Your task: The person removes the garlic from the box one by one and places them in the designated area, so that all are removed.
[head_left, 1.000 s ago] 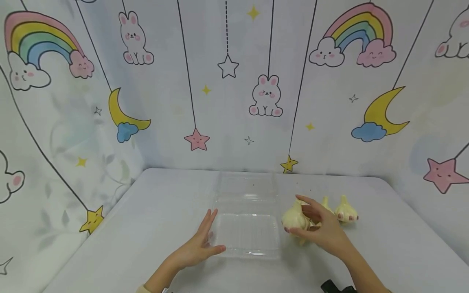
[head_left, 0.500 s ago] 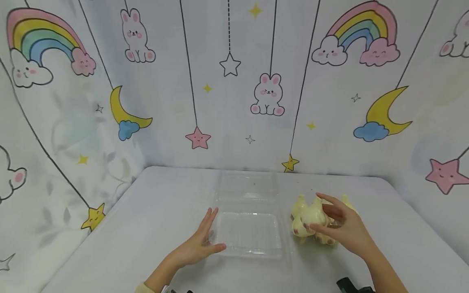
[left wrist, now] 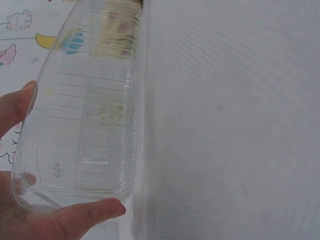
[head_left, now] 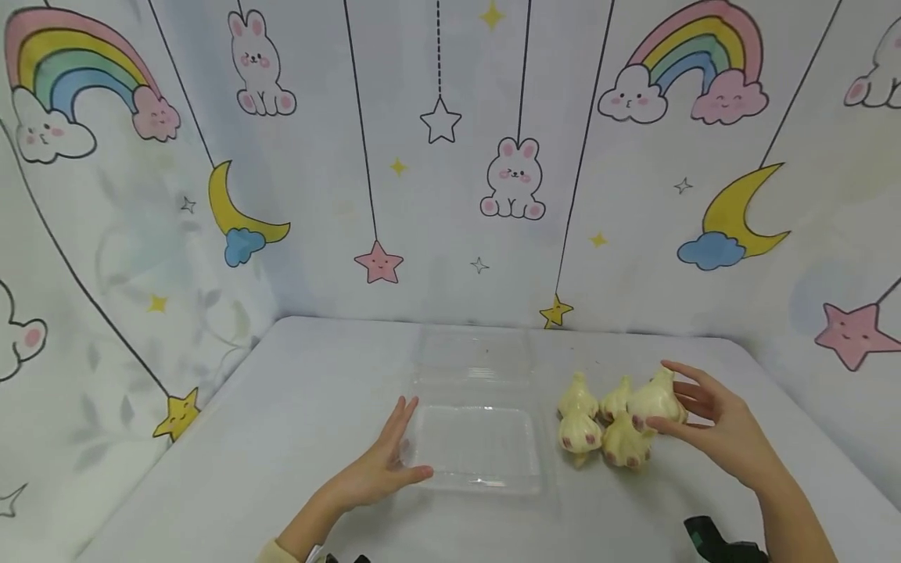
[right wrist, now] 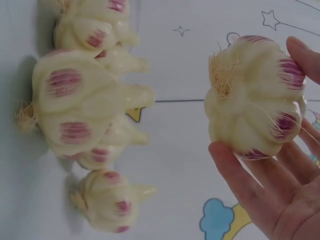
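Note:
My right hand [head_left: 725,430] holds a garlic bulb [head_left: 655,400] between thumb and fingers. The right wrist view shows that bulb [right wrist: 257,100] with purple patches and root hairs, apart from the other bulbs. Several more pale garlic bulbs [head_left: 579,434] stand grouped left of my right hand, some partly hidden behind others. A clear plastic container [head_left: 475,491] lies with its lid folded back, just left of the garlic. My left hand [head_left: 380,473] rests against the container's left side, thumb along the front and fingers fairly straight; the left wrist view shows its thumb [left wrist: 92,212] at the corner.
A white-covered table [head_left: 281,438] carries everything. Patterned cloth [head_left: 450,234] with rabbits, stars and rainbows rises behind and at the sides. A black device [head_left: 721,539] is at the right forearm.
My right hand has carried the garlic bulb rightward, from beside the container across the group to its right side. My left hand stays at the container.

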`<state>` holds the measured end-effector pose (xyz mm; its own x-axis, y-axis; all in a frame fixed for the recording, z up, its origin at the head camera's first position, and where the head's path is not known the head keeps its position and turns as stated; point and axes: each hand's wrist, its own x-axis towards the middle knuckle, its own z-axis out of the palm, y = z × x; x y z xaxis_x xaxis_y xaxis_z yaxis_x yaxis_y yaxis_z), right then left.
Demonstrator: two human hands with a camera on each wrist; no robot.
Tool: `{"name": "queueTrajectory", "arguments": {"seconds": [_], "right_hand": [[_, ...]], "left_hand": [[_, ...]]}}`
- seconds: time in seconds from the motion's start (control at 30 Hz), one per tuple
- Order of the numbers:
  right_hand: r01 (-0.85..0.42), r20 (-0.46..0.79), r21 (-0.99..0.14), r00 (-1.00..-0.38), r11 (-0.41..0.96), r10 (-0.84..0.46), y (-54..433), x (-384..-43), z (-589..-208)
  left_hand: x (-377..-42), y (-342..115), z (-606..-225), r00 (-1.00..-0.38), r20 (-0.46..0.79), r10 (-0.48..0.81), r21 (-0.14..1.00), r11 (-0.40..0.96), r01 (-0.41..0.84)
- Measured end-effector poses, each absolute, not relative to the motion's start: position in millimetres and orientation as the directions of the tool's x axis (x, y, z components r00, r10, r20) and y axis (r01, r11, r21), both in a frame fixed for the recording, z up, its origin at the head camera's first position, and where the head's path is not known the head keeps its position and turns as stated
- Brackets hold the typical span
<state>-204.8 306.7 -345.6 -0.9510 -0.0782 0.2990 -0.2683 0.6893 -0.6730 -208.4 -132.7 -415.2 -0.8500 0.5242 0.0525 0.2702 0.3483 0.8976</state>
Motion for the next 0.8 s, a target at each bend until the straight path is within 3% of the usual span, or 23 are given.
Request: {"name": "queueTrajectory", "arguments": {"seconds": [0.8], "right_hand": [[-0.219,0.226,-0.697,-0.971,0.683,-0.08,354,-217,-370]], "left_hand": [[-210,-131,-416,-0.857,0.06,0.512,0.901,0.341,0.267]]}}
